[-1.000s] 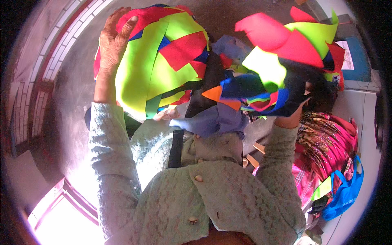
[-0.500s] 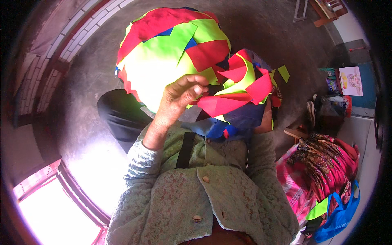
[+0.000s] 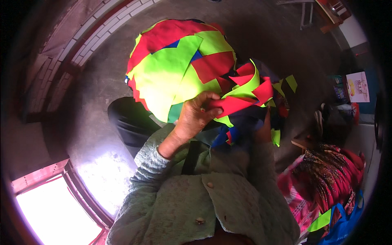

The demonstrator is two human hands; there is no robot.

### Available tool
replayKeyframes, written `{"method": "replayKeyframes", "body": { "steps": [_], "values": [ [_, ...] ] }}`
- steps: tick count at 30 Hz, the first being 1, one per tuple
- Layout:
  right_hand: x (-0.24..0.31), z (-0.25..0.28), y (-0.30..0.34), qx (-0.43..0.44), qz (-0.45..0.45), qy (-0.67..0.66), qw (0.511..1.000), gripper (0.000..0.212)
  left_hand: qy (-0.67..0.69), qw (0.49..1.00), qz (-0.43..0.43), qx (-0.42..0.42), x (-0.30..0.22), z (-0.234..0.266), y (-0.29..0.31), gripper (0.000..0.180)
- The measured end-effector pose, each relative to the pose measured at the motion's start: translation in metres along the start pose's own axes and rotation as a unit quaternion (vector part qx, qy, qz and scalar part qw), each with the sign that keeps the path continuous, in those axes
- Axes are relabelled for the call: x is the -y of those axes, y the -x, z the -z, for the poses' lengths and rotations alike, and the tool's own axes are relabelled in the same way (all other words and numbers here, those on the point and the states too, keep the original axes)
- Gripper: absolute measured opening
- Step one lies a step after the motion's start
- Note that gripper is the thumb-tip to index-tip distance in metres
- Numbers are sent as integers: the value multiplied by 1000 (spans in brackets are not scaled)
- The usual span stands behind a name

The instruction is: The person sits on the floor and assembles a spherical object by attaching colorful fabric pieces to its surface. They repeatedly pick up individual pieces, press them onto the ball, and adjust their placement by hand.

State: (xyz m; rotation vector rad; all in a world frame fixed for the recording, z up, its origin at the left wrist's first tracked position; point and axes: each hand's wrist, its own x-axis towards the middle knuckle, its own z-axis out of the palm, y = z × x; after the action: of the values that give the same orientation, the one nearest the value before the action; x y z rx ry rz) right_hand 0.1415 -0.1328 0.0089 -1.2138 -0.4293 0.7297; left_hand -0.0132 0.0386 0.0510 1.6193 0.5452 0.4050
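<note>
At the centre of the frame, the left hand has just moved onto a red strip, seemingly pinching its end, so the loose scraps appear to be getting handled singly. The right hand is mostly hidden by dark cloth; its grip cannot be told. Counted: one patchwork bundle, upper centre; one blue bag, lower right; scraps overlap uncountably.

Fabric scraps mostly hide the right of the hands, and the lower edge crops a blue bag.
</note>
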Motion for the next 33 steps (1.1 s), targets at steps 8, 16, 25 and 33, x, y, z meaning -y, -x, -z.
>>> {"method": "replayKeyframes", "body": {
  "steps": [8, 16, 25, 33],
  "values": [
    [-41, 40, -11, -11, -99, -119, 988, 33, -63, 998, 9, 3, -21, 9, 4, 17],
    [-45, 42, -13, 14, -74, -136, 988, 28, 177, 981, -12, 84, -30, 18, 1, 15],
    [-39, 37, -16, 41, -68, -213, 974, 33, 95, 995, 29, 1, -27, 12, -1, 28],
    [-41, 36, -16, 57, -48, -236, 969, 38, 20, 999, 34, 29, -26, 14, 1, 25]
  ]
}}
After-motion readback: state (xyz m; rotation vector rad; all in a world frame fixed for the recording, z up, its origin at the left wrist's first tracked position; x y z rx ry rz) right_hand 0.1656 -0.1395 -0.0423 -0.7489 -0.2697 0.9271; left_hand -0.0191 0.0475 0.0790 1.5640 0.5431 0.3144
